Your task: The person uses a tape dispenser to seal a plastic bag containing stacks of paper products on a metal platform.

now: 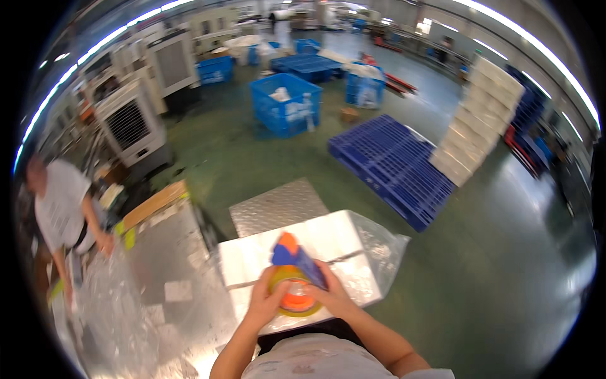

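Observation:
Close in front of me I hold a tape gun (288, 254), blue and orange, with a yellow roll of tape (299, 312) on it. My left hand (265, 300) is closed on the left side of the roll. My right hand (333, 294) grips the blue part at the right. Below the tape gun lie white blocks or packs (252, 257) side by side, in clear plastic wrap (380, 247) that spreads out past their right side. What the packs contain cannot be seen, and the tape gun is slightly blurred.
A metal table (183, 249) stands at my left, where a co-worker (63, 205) handles clear plastic sheeting (117, 309). Beyond are a textured metal plate (278, 205), a blue pallet (394, 164), a tall white stack (480, 120), a blue crate (287, 107) and an air cooler (129, 123).

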A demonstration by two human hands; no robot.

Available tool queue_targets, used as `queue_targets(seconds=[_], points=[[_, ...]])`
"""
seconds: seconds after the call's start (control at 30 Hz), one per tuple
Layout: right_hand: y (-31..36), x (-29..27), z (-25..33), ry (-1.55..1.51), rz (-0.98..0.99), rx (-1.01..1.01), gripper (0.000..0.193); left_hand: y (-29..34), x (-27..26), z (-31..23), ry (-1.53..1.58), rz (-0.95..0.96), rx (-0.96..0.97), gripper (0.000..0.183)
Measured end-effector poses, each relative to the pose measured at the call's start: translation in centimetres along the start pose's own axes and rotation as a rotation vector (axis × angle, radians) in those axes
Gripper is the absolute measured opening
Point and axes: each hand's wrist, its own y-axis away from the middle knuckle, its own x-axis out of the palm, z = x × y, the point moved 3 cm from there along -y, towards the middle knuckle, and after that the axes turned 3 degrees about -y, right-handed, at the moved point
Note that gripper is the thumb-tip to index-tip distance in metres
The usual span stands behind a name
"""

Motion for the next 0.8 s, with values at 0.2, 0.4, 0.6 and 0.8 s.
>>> queue_targets(seconds=[0.2, 0.4, 0.6, 0.8], points=[[0.7, -1.6, -0.3, -0.117, -0.112, 0.110, 0.050, -0.2, 1.4, -0.2, -0.123, -0.019, 0.111, 0.049], [-0.4, 1.0, 1.0, -0.333, -0.048, 0.030, 0.047, 0.4, -0.3, -0.9, -0.033, -0.098, 0.116, 0.050], [-0.9, 1.1, 0.1, -0.354, -0.083, 0.046, 0.057, 0.3, -1.0, -0.9, -0.001, -0.152, 0.125, 0.052], [-1.3, 1.8, 0.1, -0.343, -0.096, 0.077, 0.060, 0.4, -1.4, -0.4, 0.046, -0.185, 0.124, 0.051]])
